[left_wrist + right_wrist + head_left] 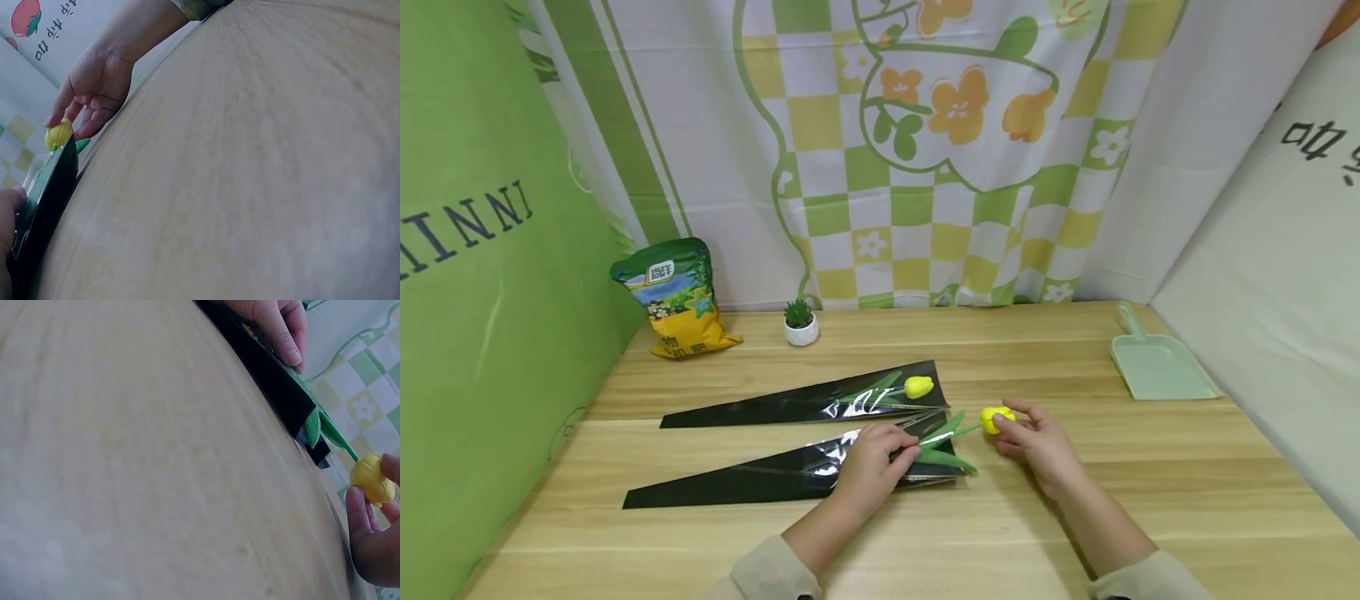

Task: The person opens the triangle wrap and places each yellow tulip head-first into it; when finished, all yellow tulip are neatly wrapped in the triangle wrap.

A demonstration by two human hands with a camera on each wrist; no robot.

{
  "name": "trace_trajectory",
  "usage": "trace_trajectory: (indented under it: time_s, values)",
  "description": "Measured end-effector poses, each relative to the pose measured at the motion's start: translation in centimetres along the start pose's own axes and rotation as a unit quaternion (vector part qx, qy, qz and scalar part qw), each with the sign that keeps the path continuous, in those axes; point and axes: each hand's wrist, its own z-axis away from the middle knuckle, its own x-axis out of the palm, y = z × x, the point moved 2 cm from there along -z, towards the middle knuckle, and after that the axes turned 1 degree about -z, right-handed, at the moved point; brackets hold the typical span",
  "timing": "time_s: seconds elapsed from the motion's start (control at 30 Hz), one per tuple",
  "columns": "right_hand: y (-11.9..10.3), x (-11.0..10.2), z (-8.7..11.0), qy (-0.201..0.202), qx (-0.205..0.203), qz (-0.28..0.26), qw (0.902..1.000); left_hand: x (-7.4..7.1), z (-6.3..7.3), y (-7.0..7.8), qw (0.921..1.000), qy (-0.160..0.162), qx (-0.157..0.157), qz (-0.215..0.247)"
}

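Note:
My right hand (1042, 446) pinches the yellow head of an artificial tulip (370, 480) between thumb and fingers. The tulip's green stem and leaves (942, 457) run left into the open end of the nearer flower sleeve (730, 486), which is black with a clear front and lies on the table. At that open end my left hand (876, 464) pinches the sleeve, its fingertips over the leaves. The lower stem is hidden by this hand. Just behind lies a second black sleeve (737, 408) with another yellow tulip (918, 387) inside, its head within the sleeve's wide end.
A small potted succulent (801, 325) stands at the back of the wooden table (1000, 550). To its left is a green and yellow fertilizer bag (677, 300). A pale green dustpan (1161, 367) lies at the back right. Printed curtains (820, 183) hang behind the table.

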Motion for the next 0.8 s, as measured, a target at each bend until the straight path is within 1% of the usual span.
trace_trajectory:
  time_s: [0.37,0.53,0.67,0.8]
  values:
    - [0.3,1.4,0.1,-0.05,-0.022,0.042,0.9977,0.0,-0.1,0.0,1.0,0.001,0.003,0.003]
    - [0.3,1.7,0.2,-0.083,-0.036,0.066,0.9937,-0.1,-0.1,0.1,1.0,-0.004,0.004,0.006]
    - [0.4,1.6,0.1,-0.105,-0.04,0.082,0.9903,-0.1,0.0,0.2,0.9999,-0.007,0.006,0.01]
    - [0.4,1.4,-0.3,-0.143,-0.048,0.095,0.9841,-0.2,-0.1,0.2,0.9999,-0.007,0.007,0.009]
